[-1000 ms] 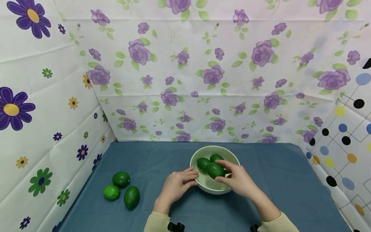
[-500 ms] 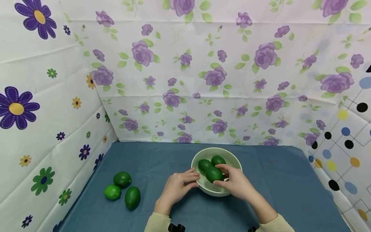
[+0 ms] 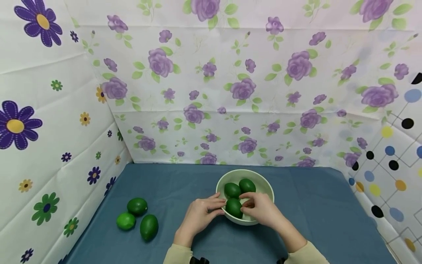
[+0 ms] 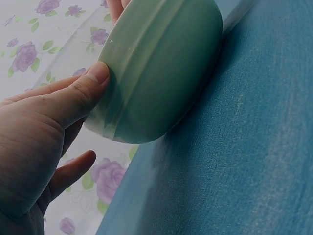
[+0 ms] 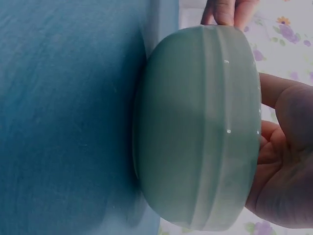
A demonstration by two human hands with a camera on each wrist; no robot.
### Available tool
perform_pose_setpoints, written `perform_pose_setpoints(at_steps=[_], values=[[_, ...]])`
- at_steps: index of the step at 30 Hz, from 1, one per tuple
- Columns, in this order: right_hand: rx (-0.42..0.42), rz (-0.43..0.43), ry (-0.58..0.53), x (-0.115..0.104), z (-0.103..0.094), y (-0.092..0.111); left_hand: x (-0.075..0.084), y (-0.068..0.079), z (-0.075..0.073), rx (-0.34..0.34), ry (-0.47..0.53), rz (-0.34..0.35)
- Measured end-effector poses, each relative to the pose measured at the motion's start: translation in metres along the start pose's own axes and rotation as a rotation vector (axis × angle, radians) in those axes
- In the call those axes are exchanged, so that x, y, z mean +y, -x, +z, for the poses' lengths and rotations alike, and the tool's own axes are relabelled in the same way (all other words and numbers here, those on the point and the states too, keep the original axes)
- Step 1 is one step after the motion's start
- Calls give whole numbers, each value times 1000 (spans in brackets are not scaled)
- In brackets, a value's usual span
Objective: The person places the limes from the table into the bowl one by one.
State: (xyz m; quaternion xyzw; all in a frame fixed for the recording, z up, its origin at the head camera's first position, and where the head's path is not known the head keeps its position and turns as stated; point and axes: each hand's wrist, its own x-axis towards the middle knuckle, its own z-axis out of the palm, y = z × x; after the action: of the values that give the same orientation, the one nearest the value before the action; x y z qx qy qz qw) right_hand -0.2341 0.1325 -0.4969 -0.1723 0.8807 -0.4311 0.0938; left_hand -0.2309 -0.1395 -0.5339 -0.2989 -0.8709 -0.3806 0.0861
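Observation:
A pale green bowl (image 3: 265, 183) stands on the blue cloth, with three dark green avocados inside. Two of them, the left avocado (image 3: 232, 190) and the right avocado (image 3: 247, 185), lie toward the back. My left hand (image 3: 202, 216) holds the bowl's left rim; in the left wrist view the thumb (image 4: 98, 73) presses the rim. My right hand (image 3: 262, 208) reaches into the bowl, its thumb and fingertips at the right end of the front avocado (image 3: 233, 208). In the right wrist view the bowl wall (image 5: 195, 127) hides those fingertips.
Left on the blue cloth (image 3: 174, 187) lie two more dark green avocados, one behind (image 3: 137, 206) and one in front (image 3: 149, 227), beside a brighter green lime (image 3: 126, 221). A flowered sheet (image 3: 197, 73) hangs at the back; patterned sheets close both sides.
My right hand has moved left and lower within the bowl, bringing the front avocado toward the near left wall. The left hand stays on the rim.

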Motion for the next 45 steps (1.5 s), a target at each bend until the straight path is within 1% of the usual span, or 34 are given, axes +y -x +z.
perform_pose_setpoints(at_steps=[3, 8, 14, 22, 30, 35, 38, 40, 45], values=[[-19, 6, 25, 1, 3, 0, 0, 1, 1, 3, -1, 2], [-20, -10, 83, 3, 6, -4, 1, 1, 2, 5, 13, 5], [-22, -12, 106, 4, 11, -8, 2, 1, 2, 6, 7, 9], [9, 20, 165, 1, 15, -11, 1, 0, 3, 12, 10, 11], [73, 36, 239, -3, 19, -14, 0, -1, 3, 20, 3, 11], [92, 48, 268, -3, 19, -10, 1, 0, 2, 8, 5, 4], [135, 46, 282, -4, 16, -4, 2, 0, 1, 3, 3, 2], [181, 45, 295, -3, 12, 1, 2, 0, 1, 1, -1, -5], [313, 21, 316, 3, -10, 15, 2, 1, 0, 11, -4, -1]])
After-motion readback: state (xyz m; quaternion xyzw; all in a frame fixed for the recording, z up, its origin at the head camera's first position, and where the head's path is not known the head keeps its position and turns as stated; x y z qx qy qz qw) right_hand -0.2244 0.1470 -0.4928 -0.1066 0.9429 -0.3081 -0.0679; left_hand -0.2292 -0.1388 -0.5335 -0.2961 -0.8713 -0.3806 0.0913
